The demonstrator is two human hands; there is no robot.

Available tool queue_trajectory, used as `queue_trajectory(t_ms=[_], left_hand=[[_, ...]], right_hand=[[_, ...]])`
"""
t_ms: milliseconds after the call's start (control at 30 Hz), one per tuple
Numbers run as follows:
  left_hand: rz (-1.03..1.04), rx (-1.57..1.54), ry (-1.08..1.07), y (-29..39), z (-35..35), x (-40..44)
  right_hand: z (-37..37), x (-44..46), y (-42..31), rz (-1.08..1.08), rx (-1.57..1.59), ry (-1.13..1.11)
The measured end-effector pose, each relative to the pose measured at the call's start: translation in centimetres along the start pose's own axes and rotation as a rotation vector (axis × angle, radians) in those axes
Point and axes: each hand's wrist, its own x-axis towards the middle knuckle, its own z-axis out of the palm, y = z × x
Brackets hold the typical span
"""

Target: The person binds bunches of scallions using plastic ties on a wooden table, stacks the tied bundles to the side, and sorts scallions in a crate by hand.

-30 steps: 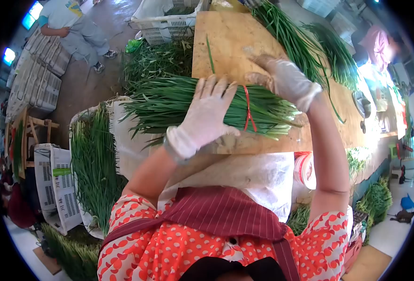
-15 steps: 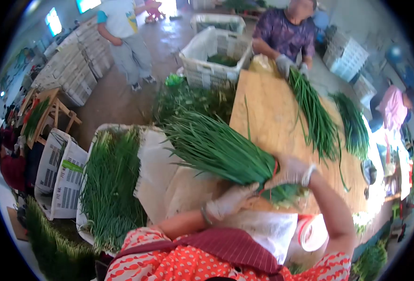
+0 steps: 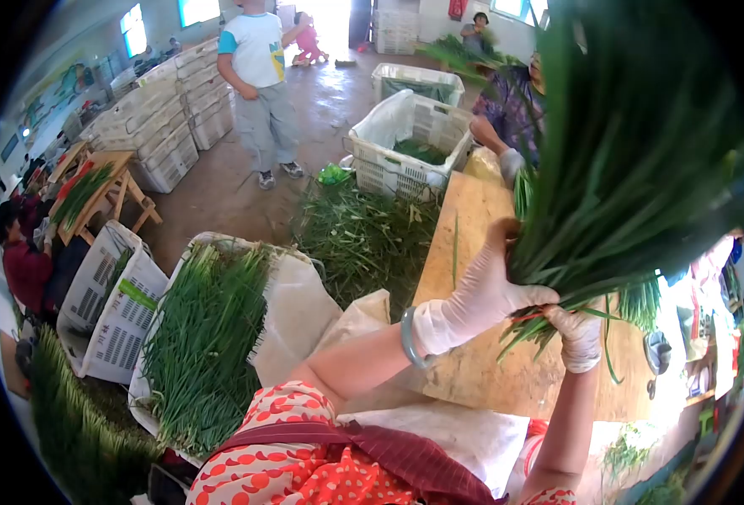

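A large bunch of garlic chives [image 3: 624, 177] is raised upright over the right of the board, its leaves fanning upward and partly blurred. My left hand [image 3: 490, 290], in a white glove with a bangle at the wrist, is closed round the bunch's left side near its lower end. At the base my gloved right hand [image 3: 576, 337] grips the bunch from below, fingers closed by a red tie [image 3: 528, 316]. Some loose leaves stick out under the tie. Beneath is the wooden board [image 3: 473, 370].
A crate of chives [image 3: 208, 337] stands to my left, with a cloth [image 3: 296, 295] over its edge. Loose greens [image 3: 372, 244] cover the floor beyond the board. White crates [image 3: 410, 160] stand further back. A co-worker's sleeve [image 3: 506, 109] shows across the board; a person [image 3: 258, 84] stands behind.
The bunch has gone from lying tilted over the board to upright at the right. My left hand has moved up and right with it; my right hand has shifted to its base.
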Motion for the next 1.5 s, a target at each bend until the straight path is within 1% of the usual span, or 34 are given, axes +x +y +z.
queue_trajectory(t_ms=[33,67,100,133,167,200,233,300,367,400,500,567,600,633,700,767,833,867,933,967,1000,1033,1067,1133,1167,1200,1267,1300,1333,1400,1433,1500], left_hand=[[0.077,-0.067,-0.018,0.1,0.3,0.6],[0.153,-0.131,-0.034,0.3,0.2,0.9],[0.17,-0.113,-0.024,0.0,-0.6,0.9],[0.21,0.046,-0.063,-1.2,-1.4,0.5],[0.249,0.203,-0.102,-2.8,-2.2,0.1],[0.154,0.222,-0.157,-4.8,-3.2,-0.2],[-0.019,-0.04,-0.23,-4.8,-3.7,-1.0],[0.158,0.252,-0.342,-9.3,-3.1,-1.2],[0.01,-0.035,-0.46,-7.8,-2.6,-1.2],[-0.142,0.021,-0.413,-4.8,-2.4,-1.3],[-0.119,0.148,-0.282,-3.4,-1.3,-0.5],[0.095,-0.22,-0.232,-3.4,-0.5,0.1],[0.182,-0.144,-0.152,-4.4,-0.4,-0.2],[0.249,0.023,-0.103,-4.6,-0.7,-1.0],[0.166,-0.074,-0.064,-9.6,-0.5,-2.4],[0.133,-0.139,-0.034,-8.4,-0.3,-2.8],[0.135,-0.113,-0.022,-7.3,-0.2,-3.1],[0.208,-0.019,0.002,-7.2,-0.2,-3.0],[0.296,-0.006,0.073,-8.4,-0.1,-3.9],[0.29,-0.007,0.073,-8.5,-0.2,-4.1],[0.191,-0.107,0.03,-8.6,-0.2,-3.9],[0.097,-0.204,-0.016,-8.8,-0.4,-3.5],[0.156,-0.13,0.014,-9.2,-0.4,-2.9],[0.157,-0.105,0.045,-9.3,-0.3,-3.5],[0.147,-0.071,0.078,-9.0,-0.2,-4.3],[0.122,0.034,0.098,-10.8,-0.5,-4.1],[-0.2,-0.221,-0.096,-6.7,-1.5,-3.7],[-0.108,-0.119,-0.097,-7.2,-1.5,-3.7],[-0.116,-0.125,-0.097,-7.3,-1.3,-3.5],[0.201,-0.295,-0.164,-7.2,-1.8,-3.0],[0.18,-0.302,-0.155,-6.4,-1.9,-3.2],[0.336,0.1,-0.193,-3.0,-2.5,-3.3]], right_hand=[[-0.4,0.5,0.0,0.009,-0.003,-0.024],[0.1,0.5,-0.3,-0.034,0.003,-0.022],[0.5,0.2,-0.4,-0.08,0.011,-0.022],[-2.3,0.6,4.3,-0.294,-0.183,-0.067],[-5.0,-1.0,6.6,0.013,0.092,-0.259],[-5.1,-2.4,8.0,0.022,0.117,-0.175],[-4.6,-3.2,8.4,-0.012,0.123,-0.082],[-3.8,-3.9,9.5,-0.015,0.141,0.007],[-3.5,-3.9,10.6,0.007,0.146,0.067],[-3.4,-3.7,10.9,0.008,0.147,0.081],[-2.6,-2.1,10.0,0.005,0.116,0.082],[-2.1,-2.0,10.3,0.011,0.106,0.076],[-2.0,-2.5,10.9,-0.01,0.119,0.091],[-1.9,-3.1,11.6,-0.031,0.134,0.107],[-1.0,-3.5,11.6,-0.058,0.152,0.126],[0.8,-3.7,9.9,-0.123,0.163,0.101],[2.4,-4.9,7.8,-0.163,0.166,0.074],[3.0,-4.8,7.1,-0.195,0.17,0.059],[0.3,-4.8,11.7,0.044,0.235,0.18],[-2.1,-4.9,15.5,0.05,0.235,0.182],[-4.3,-4.9,18.7,0.033,0.042,0.159],[-4.2,-5.0,18.5,0.024,-0.057,0.149],[-3.2,-4.9,16.8,0.014,-0.156,0.14],[-0.8,-5.3,13.3,0.009,0.364,0.166],[-0.6,-5.6,13.4,0.031,0.363,0.182],[-0.8,-5.7,13.9,0.107,0.186,0.179],[-1.9,-6.3,13.7,0.178,0.009,0.143],[-2.4,-6.6,13.6,0.212,-0.079,0.122],[-0.8,-6.0,10.2,0.188,-0.077,0.099],[-1.8,-6.3,11.3,0.01,-0.06,0.113],[-2.5,-6.6,11.3,0.034,-0.062,0.112],[-2.3,-5.8,10.9,0.009,0.03,0.114]])
